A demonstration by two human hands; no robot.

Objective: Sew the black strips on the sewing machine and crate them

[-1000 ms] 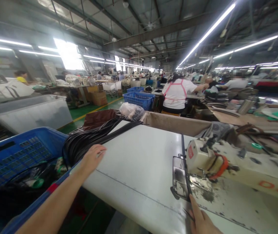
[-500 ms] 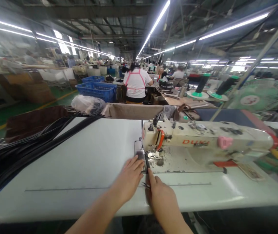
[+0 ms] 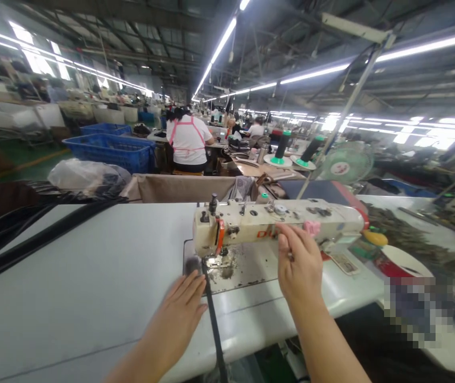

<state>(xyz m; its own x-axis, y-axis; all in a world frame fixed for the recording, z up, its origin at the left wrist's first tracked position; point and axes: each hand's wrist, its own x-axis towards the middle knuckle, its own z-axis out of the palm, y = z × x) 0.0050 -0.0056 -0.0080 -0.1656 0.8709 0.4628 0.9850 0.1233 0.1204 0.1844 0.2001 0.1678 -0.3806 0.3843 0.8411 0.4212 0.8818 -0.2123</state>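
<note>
A cream sewing machine (image 3: 275, 223) stands on the white table (image 3: 91, 276). A narrow black strap (image 3: 211, 314) runs from under the machine's needle toward me and over the table's near edge. My left hand (image 3: 179, 314) lies flat on the table just left of the strap, fingers stretched out. My right hand (image 3: 299, 260) is raised in front of the machine's arm, fingers curled against it near a pink knob (image 3: 312, 228). Whether the fingers grip a part of the machine I cannot make out.
A bundle of black straps (image 3: 19, 234) lies at the table's left. Behind are a plastic bag (image 3: 85, 175), blue crates (image 3: 111, 151), a brown bin (image 3: 183, 187), thread cones (image 3: 283, 146), and a green fan (image 3: 342, 165). A person in a white top with pink straps (image 3: 187, 141) sits further back.
My right hand left the strap near the needle and rose to the machine's arm. My left hand stayed flat beside the strap. The view swung right.
</note>
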